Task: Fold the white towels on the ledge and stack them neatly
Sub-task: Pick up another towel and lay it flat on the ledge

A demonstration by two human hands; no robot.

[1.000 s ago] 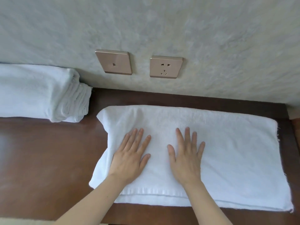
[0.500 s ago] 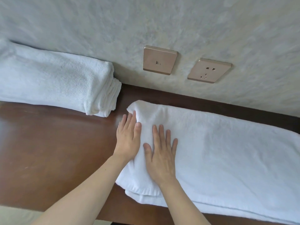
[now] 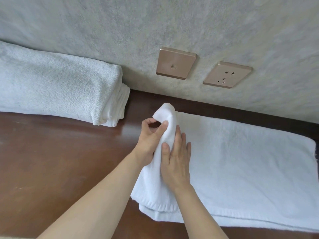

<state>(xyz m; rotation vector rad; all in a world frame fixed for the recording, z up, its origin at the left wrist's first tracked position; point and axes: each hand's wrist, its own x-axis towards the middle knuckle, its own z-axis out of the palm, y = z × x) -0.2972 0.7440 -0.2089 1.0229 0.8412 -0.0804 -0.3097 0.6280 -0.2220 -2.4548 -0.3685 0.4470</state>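
Note:
A white towel (image 3: 241, 161), folded into a long strip, lies on the brown wooden ledge (image 3: 60, 161) at the right. My left hand (image 3: 150, 140) pinches the towel's left end and lifts its far corner off the ledge. My right hand (image 3: 176, 161) lies beside it on the same end, thumb curled round the raised fold, fingers on the towel's top. A stack of folded white towels (image 3: 57, 90) rests against the wall at the left, apart from both hands.
A grey textured wall (image 3: 172, 23) rises behind the ledge, with a bronze switch plate (image 3: 175, 63) and a bronze socket (image 3: 227, 75) just above the towel. The ledge's front edge runs along the bottom of the view.
Both hands slid left along the towel from its middle to its left end. They lay flat before; now they hold the end and have raised it. The view has shifted left.

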